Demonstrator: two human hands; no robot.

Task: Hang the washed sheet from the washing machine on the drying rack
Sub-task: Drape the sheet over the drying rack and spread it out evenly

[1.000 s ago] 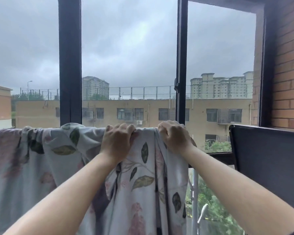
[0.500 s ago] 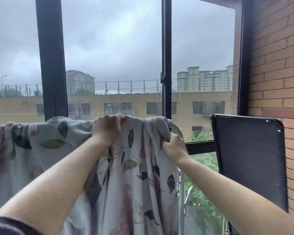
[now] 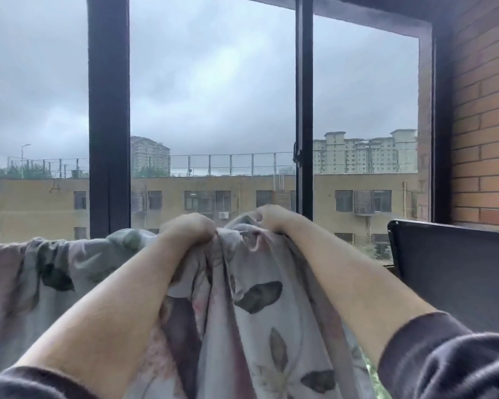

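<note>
Sheet (image 3: 242, 326): pale grey with a leaf and pink flower print, hanging draped from the far left edge across to the centre. Its top fold is bunching up at the hands and the rest is falling down past the bottom of the view. Whatever it is hanging over is covered by cloth, so cannot tell.
Left hand (image 3: 189, 230): curling into a tight fist, knuckles up, gripping a bunch of the sheet's top fold.
Right hand (image 3: 272, 218): also curling, fingers clutching the sheet's top fold just right of the left hand and sitting slightly higher. A small ridge of cloth is poking up between the two.
Arms: both reaching up and forward from the near edge, forearms bare, dark sleeves (image 3: 444, 361) pushed back near the bottom corners.
Black panel (image 3: 458, 272): standing upright at the right, just beside the right forearm and in front of the brick wall (image 3: 484, 125).
Window frame (image 3: 109, 110): dark uprights standing behind the sheet, grey cloudy sky showing through.
Outside: a long tan building (image 3: 242, 194) running across beyond the glass, taller blocks standing further off.
</note>
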